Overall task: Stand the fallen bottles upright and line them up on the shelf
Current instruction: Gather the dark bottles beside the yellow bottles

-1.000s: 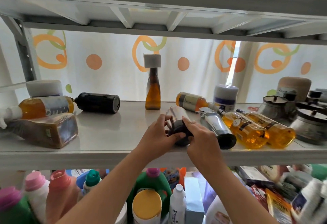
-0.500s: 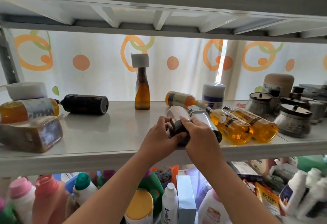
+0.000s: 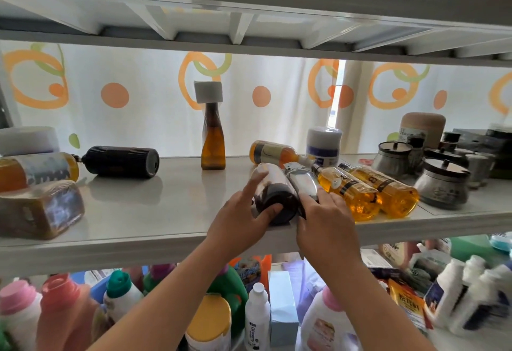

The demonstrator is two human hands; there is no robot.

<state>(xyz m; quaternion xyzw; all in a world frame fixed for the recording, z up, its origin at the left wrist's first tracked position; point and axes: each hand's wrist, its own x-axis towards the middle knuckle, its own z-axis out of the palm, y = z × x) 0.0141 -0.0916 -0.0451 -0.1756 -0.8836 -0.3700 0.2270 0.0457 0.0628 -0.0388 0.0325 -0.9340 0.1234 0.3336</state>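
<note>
Head cam looks up at the middle shelf (image 3: 166, 220), and both hands are on the two bottles lying near its front edge. Left hand (image 3: 243, 217) is wrapped around the dark bottle (image 3: 274, 192): fingers curled over its left side, one finger stretched up along the pale label end, thumb pressed across the dark round end that faces the camera. So a loose cupping grip, not a tight fist. The bottle lies on its side, touching the shelf.

Right hand (image 3: 327, 226) sits just right of the dark bottle, fingers bent and close together over the near end of the silver bottle (image 3: 303, 184), which also lies flat, pressed up against the dark bottle. Can't tell if the thumb has closed underneath it, since the back of the hand hides that.

Right of the silver bottle, two yellow bottles (image 3: 368, 190) lie side by side, caps pointing toward the back. Behind the dark bottle there's another fallen orange bottle (image 3: 273, 152) next to a white tub (image 3: 324, 143). Back and left of the dark bottle, the amber bottle (image 3: 212, 143) stands upright with a white block cap. Further left of that, a black cylinder (image 3: 122, 161) lies on its side.
</note>
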